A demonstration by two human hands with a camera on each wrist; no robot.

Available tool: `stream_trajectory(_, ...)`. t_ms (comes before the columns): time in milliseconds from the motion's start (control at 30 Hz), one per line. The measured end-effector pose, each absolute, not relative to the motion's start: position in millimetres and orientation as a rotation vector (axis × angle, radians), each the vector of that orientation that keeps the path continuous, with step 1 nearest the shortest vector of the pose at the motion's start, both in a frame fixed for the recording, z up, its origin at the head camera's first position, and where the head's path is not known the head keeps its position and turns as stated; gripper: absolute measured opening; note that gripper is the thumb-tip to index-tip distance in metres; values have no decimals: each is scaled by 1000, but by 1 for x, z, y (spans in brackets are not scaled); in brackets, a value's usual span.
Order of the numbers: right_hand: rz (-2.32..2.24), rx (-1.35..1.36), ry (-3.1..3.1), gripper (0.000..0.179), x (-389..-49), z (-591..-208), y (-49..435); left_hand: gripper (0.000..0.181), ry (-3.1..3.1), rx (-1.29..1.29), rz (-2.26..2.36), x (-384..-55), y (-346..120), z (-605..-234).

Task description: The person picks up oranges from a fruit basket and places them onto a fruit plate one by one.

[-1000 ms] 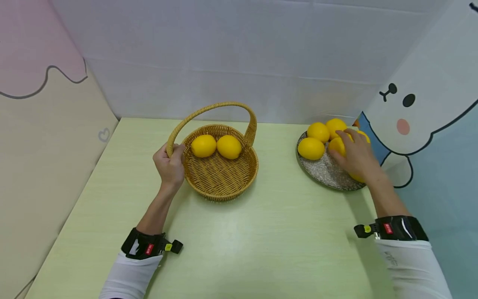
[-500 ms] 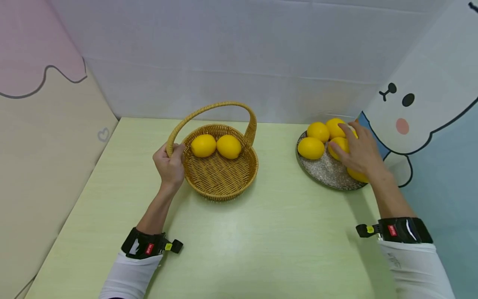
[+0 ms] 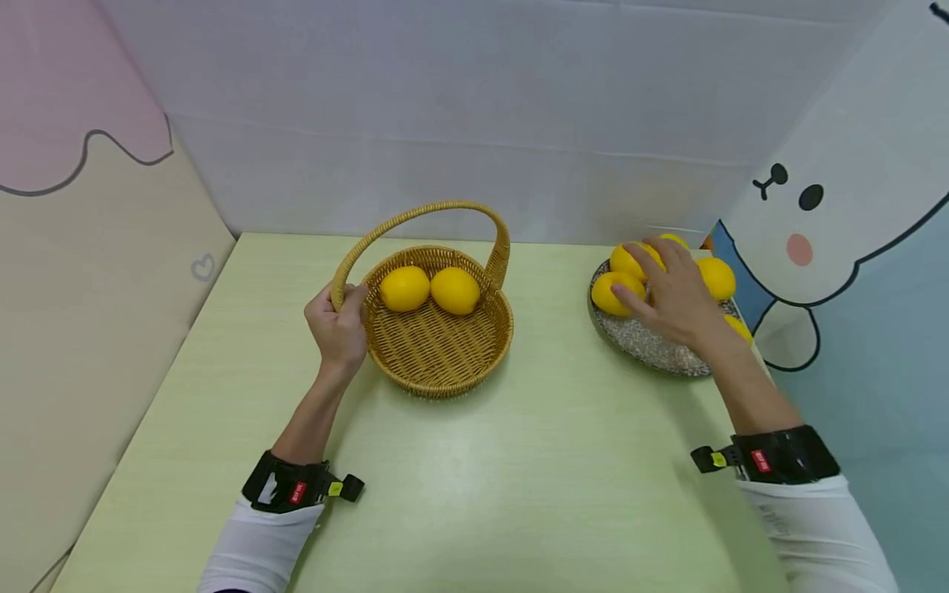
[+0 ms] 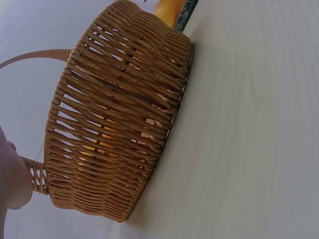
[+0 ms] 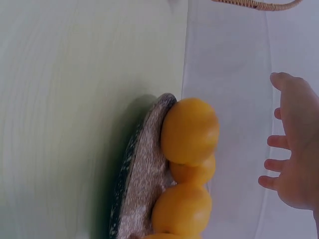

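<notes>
My left hand (image 3: 337, 333) grips the left side of the arched handle (image 3: 423, 212) of a round wicker basket (image 3: 437, 362). Two lemons, a left one (image 3: 404, 289) and a right one (image 3: 455, 291), lie at the back of the basket. At the right, my right hand (image 3: 678, 296) hovers with spread fingers over a speckled grey plate (image 3: 645, 339) bearing several lemons. Its fingertips overlap the left lemons (image 3: 611, 294) in the head view. In the right wrist view, a gap shows between the hand (image 5: 296, 149) and the nearest lemon (image 5: 190, 130). Other lemons are partly hidden beneath it.
Basket and plate stand apart near the back of a pale green table (image 3: 511, 461). A white sheet-like wall (image 3: 460, 99) rises behind the table. The right wall (image 3: 853, 272) carries a cartoon animal and stands close to the plate.
The right hand shifts slightly right, then moves left across the plate to above the left lemons. A lemon at the plate's right shows again. The left hand and basket stay put.
</notes>
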State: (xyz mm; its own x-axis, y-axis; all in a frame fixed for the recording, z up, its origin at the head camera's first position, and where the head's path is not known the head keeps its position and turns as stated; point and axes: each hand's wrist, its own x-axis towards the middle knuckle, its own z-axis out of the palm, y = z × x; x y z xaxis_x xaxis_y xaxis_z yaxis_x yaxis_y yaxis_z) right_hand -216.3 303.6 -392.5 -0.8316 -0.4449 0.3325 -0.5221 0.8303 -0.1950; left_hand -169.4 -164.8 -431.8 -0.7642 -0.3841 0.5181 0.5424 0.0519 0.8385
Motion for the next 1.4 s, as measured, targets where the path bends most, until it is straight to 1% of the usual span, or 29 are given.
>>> stream_trajectory(233,486,892,-2691,67,-211,-392,270,40,-1679,-149,-1786,-169,-165,-433)
stream_trajectory(433,534,984,-2716,71,-200,-387,242,39,-1662,-151,-1801,-169,-166,-434)
stream_trajectory(700,590,1186,-2624,71,-189,-382,208,34,-1672,-126,-1777,-170,-165,-433)
stream_trajectory(933,600,1325,-2618,70,-179,-378,180,39,-1661,-142,-1784,-171,-163,-434)
stream_trajectory(1167,622,1423,-2593,69,-180,-376,154,43,-1662,-132,-1792,-171,-163,-432)
stream_trajectory(1400,486,1455,-2613,68,-189,-378,128,42,-1662,-166,-1780,-166,-160,-424)
